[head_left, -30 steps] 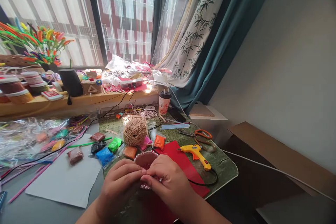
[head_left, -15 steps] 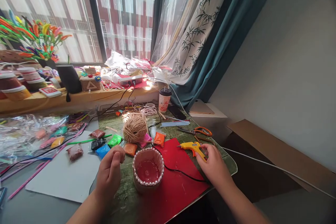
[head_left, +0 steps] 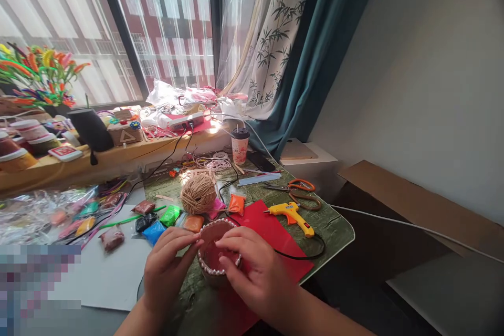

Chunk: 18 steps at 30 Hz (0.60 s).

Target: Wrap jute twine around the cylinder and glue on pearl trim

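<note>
A round cup [head_left: 214, 279] with a row of pearl beads along its rim and a reddish inside stands upright on the table. My left hand [head_left: 167, 265] is at the left of its rim, thumb and fingers drawn together; whatever they pinch is too small to make out. Over the right side of the cup is my right hand [head_left: 255, 270], its thumb and index finger apart and nothing visible between them. The yellow glue gun [head_left: 291, 215] lies on the red sheet [head_left: 255, 220], away from both hands, its black cord curving round to the cup.
Behind the cup sit a ball of twine [head_left: 198, 194] and several colored clay packets [head_left: 170, 215]. Scissors [head_left: 295, 189] lie beyond the glue gun, near a lidded drink cup [head_left: 240, 147]. A white board [head_left: 106, 278] is at left, and a cluttered windowsill [head_left: 157, 139] runs behind.
My right hand has let go of the glue gun, which now lies on the table, and has moved left over the cup. My left hand has come to the rim. The view has shifted slightly.
</note>
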Motion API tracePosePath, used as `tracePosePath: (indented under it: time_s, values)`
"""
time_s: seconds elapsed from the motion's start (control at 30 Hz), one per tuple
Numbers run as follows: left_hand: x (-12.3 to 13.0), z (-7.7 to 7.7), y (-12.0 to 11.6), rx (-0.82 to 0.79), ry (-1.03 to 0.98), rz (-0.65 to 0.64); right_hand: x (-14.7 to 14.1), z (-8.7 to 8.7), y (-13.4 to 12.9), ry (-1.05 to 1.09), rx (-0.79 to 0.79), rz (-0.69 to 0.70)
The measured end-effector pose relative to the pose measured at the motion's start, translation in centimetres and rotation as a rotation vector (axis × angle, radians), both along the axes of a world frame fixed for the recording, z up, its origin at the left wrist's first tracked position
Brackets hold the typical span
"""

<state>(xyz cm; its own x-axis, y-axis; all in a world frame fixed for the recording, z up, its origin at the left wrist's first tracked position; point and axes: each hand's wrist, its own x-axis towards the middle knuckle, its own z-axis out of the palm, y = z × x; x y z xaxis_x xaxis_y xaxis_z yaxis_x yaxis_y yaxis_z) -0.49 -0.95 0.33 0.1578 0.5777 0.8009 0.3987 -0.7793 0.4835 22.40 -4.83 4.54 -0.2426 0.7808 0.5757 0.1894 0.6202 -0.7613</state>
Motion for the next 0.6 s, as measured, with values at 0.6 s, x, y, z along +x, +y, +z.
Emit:
tracePosePath:
  time_s: [0.6]
  values:
    - [0.3,1.1,-0.3,0.151,0.094,0.008,-3.5,1.6,3.0,0.081,-0.478,0.085]
